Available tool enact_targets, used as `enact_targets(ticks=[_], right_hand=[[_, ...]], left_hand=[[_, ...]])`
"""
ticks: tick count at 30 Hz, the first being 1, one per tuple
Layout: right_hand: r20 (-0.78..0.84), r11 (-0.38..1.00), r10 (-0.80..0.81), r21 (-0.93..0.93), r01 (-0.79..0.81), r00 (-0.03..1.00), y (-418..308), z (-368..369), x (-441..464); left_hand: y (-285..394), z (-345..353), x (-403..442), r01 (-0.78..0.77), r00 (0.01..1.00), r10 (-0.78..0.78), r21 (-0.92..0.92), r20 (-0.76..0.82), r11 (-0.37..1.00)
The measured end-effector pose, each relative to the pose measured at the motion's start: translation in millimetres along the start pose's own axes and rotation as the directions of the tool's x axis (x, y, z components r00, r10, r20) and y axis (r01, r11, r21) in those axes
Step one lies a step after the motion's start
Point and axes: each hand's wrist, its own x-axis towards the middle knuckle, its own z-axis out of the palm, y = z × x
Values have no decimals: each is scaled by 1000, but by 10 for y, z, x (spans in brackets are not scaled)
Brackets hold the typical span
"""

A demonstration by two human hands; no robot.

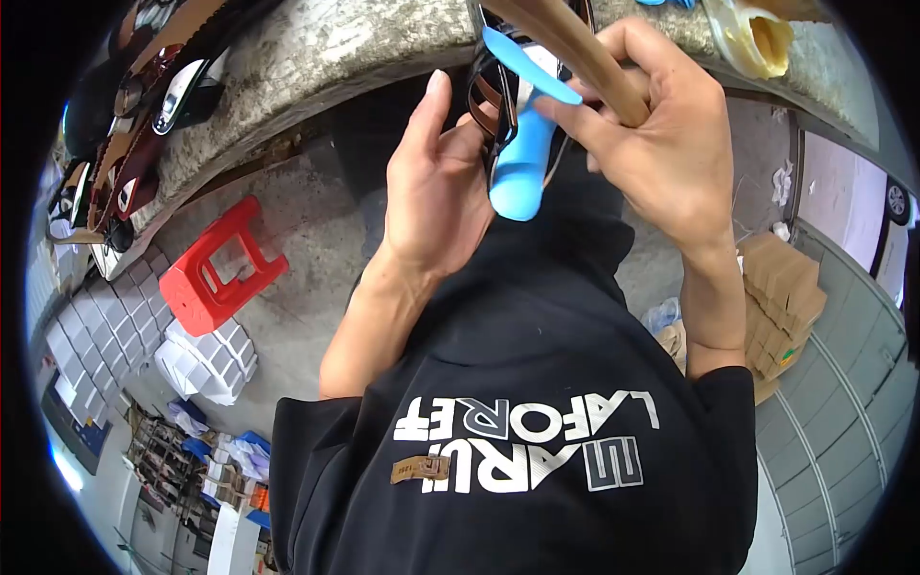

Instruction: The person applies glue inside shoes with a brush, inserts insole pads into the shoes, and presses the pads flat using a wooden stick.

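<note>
My left hand (436,182), palm up with the thumb stretched out, has its fingers behind a dark-strapped sandal (486,105) and supports it. Inside the straps sits a bright blue shoe last (522,172), its rounded end toward me. My right hand (666,134) is closed round a thick wooden handle (585,53), whose far end runs out of view at the top. Its thumb and finger also touch a flat blue sole-shaped piece (527,67) lying over the sandal.
A worn, stained worktop (316,57) curves along the top, with strapped sandals (144,125) at left. A container crusted with yellowish residue (757,43) stands at upper right. On the floor are a red stool (220,268) and stacked cardboard (781,297).
</note>
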Motion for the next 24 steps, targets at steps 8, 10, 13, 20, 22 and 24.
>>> enact_targets(ticks=[8, 10, 13, 20, 22, 24], right_hand=[[46, 988, 52, -146, -45, 998, -331, -148, 114], [18, 986, 22, -165, -18, 1000, -325, -141, 108], [57, 984, 42, -174, -31, 998, -328, -114, 75], [-67, 988, 76, -131, -84, 995, -347, 17, 85], [-93, 984, 26, -174, -42, 995, -335, 26, 93], [-113, 978, -11, -206, -13, 994, -308, 42, 85]], left_hand=[[-89, 222, 30, -47, 976, 96, 240, -194, 970], [-88, 263, 24, -51, 979, 100, 255, -180, 965], [-57, 127, 19, -57, 983, 99, 259, -153, 964], [-25, -9, 6, 16, 990, 49, 458, -130, 889], [-41, 42, 6, 87, 974, 68, 633, -217, 770], [-63, 29, -4, 49, 976, 131, 765, -173, 642]])
